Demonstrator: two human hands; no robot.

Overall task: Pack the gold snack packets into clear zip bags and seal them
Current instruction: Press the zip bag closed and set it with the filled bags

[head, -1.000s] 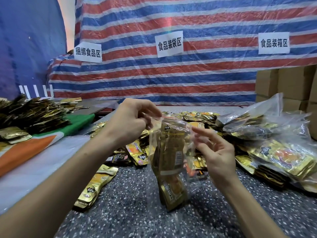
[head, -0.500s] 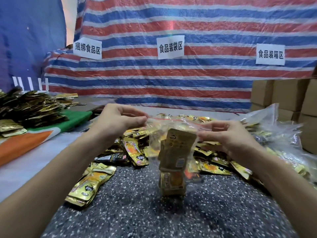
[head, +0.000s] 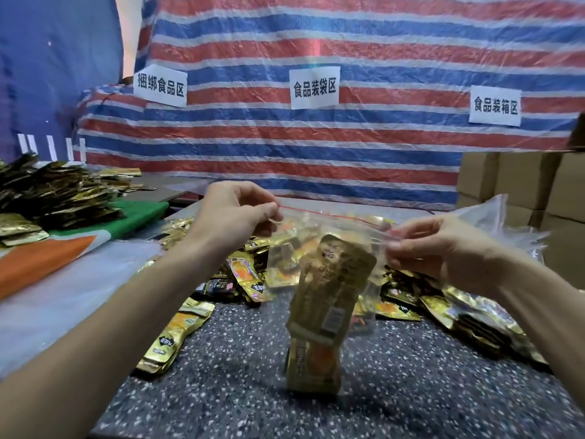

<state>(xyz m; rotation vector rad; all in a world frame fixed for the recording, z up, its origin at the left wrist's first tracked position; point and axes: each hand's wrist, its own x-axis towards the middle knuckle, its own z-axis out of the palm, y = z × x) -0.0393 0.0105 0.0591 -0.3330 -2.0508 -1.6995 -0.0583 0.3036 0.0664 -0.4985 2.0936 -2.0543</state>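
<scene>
Once bunched, bag (head: 319, 228) taut: left hand (head: 234, 213), right hand (head: 438, 245).

We are facing a red, blue and white striped plastic tarpaulin (head: 348, 147) that is hanging across the back. Three white paper signs with black Chinese characters are sticking to it: a left sign (head: 160, 89), a middle sign (head: 314, 88) and a right sign (head: 495, 105). Brown cardboard boxes (head: 519, 182) are standing stacked at the far right. A plain blue sheet (head: 57, 74) is hanging at the far left. A green, white and orange cloth (head: 139, 213) is lying at the left, beside a dark grey speckled tabletop (head: 240, 391).
</scene>
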